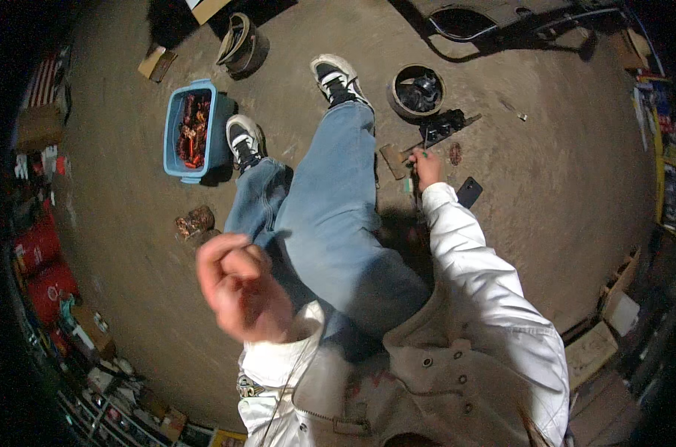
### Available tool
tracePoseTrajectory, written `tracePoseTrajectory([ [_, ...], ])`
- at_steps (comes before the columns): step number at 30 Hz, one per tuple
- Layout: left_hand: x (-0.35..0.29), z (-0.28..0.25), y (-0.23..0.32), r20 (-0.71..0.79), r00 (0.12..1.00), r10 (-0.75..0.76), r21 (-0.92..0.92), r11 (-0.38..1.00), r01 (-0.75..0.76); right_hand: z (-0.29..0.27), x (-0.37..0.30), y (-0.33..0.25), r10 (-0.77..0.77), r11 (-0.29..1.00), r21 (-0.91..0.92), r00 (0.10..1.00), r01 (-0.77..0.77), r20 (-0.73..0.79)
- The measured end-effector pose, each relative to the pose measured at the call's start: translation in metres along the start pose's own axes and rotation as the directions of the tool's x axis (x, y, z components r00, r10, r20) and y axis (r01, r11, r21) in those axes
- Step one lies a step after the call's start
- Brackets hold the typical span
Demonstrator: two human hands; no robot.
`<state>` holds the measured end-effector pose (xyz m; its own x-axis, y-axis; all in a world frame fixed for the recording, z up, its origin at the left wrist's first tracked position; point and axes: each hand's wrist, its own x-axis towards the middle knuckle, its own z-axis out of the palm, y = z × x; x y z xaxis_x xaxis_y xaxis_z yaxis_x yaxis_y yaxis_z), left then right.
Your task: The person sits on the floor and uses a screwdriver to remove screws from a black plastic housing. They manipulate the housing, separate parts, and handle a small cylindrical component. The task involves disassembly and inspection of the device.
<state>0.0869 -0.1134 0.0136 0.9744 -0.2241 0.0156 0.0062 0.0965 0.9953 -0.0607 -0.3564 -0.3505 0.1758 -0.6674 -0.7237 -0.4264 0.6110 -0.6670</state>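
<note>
My right hand (428, 170) is closed around a thin rod-like tool (426, 137), perhaps a screwdriver, pointing away toward a black part (444, 128) on the floor. Beside that hand lies what looks like a hammer (391, 162) with a blocky head. A small reddish-brown piece (456, 154) rests just right of the fingers, and a dark phone (469, 192) lies by the right cuff. Raised over my left leg, my left hand (243, 289) is blurred, its fingers curled inward; whatever may be in it is hidden. A coppery clump (195, 222) sits on the floor beyond it.
A blue tub (168, 134) of copper-coloured scrap stands left of my feet. Beyond are a round bucket (257, 56) and another bucket (392, 93) holding black parts. Cluttered shelves line the left, and boxes (591, 350) stand at right. A large black object (517, 22) lies at the far right.
</note>
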Motion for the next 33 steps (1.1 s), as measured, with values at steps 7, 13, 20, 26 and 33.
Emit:
tracePoseTrajectory([
  [7,0.026,-0.021,0.070,-0.011,0.944,0.329,-0.320,0.894,-0.315,-0.001,0.000,0.071,-0.087,0.996,-0.008,0.980,0.090,0.182],
  [13,0.068,-0.028,0.046,0.028,0.953,0.301,-0.492,0.834,-0.249,-0.004,0.031,0.009,-0.568,0.754,-0.440,0.820,0.487,-0.066],
  [20,0.097,-0.025,0.024,0.073,0.958,0.276,-0.575,0.797,-0.185,0.033,0.073,-0.113,-0.763,0.246,-0.812,0.622,0.529,0.175],
  [26,0.111,-0.027,0.012,0.094,0.961,0.260,-0.590,0.792,-0.157,0.060,0.108,-0.121,-0.720,-0.021,-0.892,0.613,0.451,0.327],
  [33,0.124,-0.029,0.007,0.103,0.967,0.233,-0.584,0.801,-0.131,0.057,0.107,-0.120,-0.733,-0.047,-0.897,0.595,0.440,0.330],
])
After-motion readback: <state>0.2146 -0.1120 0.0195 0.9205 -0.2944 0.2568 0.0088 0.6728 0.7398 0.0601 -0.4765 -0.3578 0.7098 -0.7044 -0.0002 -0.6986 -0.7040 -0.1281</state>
